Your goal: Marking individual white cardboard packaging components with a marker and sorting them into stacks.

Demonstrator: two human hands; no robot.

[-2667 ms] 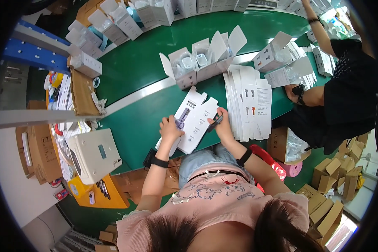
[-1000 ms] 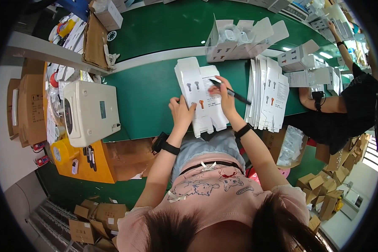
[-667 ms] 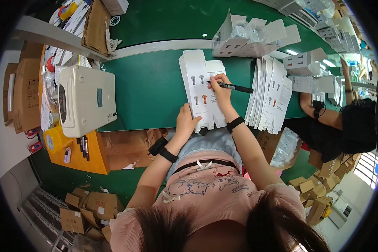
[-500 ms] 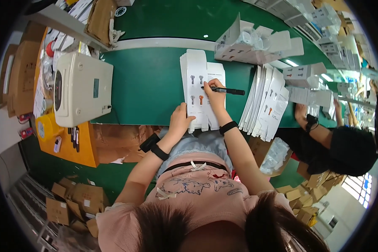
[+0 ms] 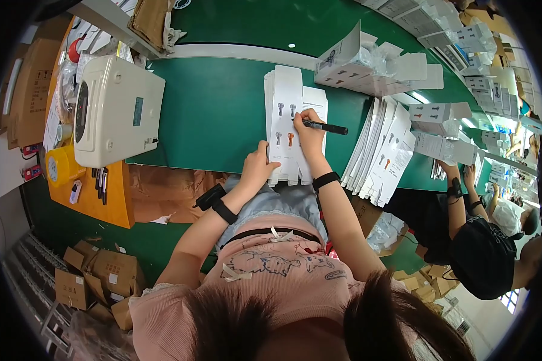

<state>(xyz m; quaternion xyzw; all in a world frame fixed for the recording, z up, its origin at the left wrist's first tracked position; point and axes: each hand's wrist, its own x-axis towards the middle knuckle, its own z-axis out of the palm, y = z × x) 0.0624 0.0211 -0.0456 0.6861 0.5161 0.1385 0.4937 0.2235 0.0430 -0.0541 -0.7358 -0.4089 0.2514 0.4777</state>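
A stack of flat white box blanks [image 5: 286, 90], printed with small pictures of handheld devices in grey and orange, lies in front of me on the green table. My right hand [image 5: 310, 137] is closed around a black marker pen [image 5: 328, 126], its tip hidden by the fingers near the printed pictures on the top blank. At the stack's lower left edge is my left hand [image 5: 258, 168], with its thumb on the top blank and its fingers bent along the side. What the undersides of those fingers touch is hidden.
More flat blanks [image 5: 382, 150] are fanned out to my right. Behind them stands an open white carton [image 5: 355, 66] holding clear plastic packaging. A cream-coloured machine [image 5: 120, 111] sits at left, with several pens [image 5: 101, 185] near it. A co-worker [image 5: 485, 256] works at far right.
The view has shifted slightly. My hands keep nearly the same places on the stack, the pen still in the right one. At far right the co-worker has moved, and both forearms now show.
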